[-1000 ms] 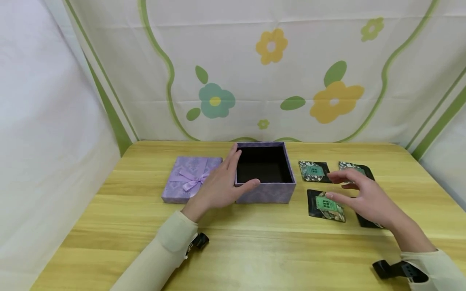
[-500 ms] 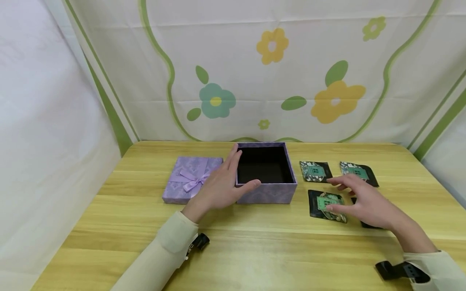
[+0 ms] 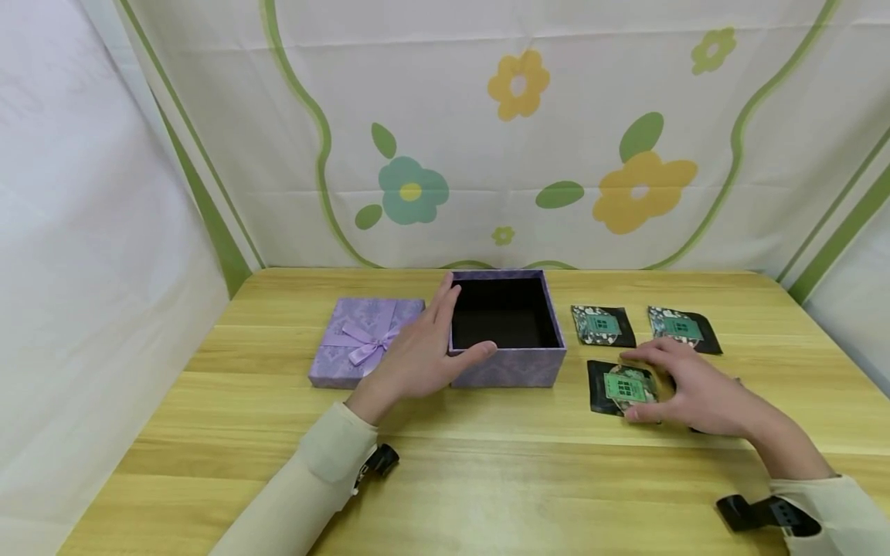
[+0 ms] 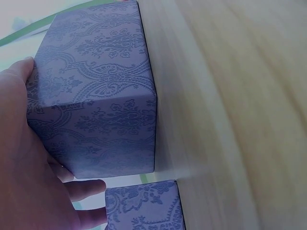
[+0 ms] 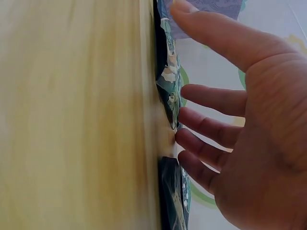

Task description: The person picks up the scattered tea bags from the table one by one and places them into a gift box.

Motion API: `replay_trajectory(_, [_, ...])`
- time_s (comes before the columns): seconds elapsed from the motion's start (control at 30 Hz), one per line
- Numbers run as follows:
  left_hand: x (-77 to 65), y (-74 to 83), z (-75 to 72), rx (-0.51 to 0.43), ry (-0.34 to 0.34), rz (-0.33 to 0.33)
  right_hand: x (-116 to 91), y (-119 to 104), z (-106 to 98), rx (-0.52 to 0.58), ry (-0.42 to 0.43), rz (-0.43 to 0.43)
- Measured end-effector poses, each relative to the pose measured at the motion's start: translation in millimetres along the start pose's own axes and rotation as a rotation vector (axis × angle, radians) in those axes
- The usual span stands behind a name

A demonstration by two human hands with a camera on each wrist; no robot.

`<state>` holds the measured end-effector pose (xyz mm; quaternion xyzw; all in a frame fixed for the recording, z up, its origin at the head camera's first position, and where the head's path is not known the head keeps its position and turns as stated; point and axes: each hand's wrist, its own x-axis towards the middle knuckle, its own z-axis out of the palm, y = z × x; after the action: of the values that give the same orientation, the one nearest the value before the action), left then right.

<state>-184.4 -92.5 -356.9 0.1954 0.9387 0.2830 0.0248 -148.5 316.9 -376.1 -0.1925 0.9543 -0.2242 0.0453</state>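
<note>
The person's left hand (image 3: 419, 351), fingers spread, touches a square-cornered, scroll-patterned purple box (image 3: 511, 369). Thumb and fingers parted, the right hand (image 3: 698, 390) straddles a flat, rectangular black-and-green sachet (image 3: 622, 387), closer to it than half a second ago.

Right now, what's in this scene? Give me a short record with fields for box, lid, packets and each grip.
box: purple, open, dark inside
lid: purple with bow, left of box
near packet: green label, right of box
far packets: two, side by side, beyond it
left grip: fingers spread, touching box
right grip: thumb and fingers apart at near packet; contact unclear
</note>
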Motion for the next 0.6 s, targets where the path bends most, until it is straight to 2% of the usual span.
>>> replay_trajectory(0.6, [0.3,-0.6,0.4,0.005,-0.008,-0.007,1.4,1.4,3.2,-0.033,-0.027,-0.025])
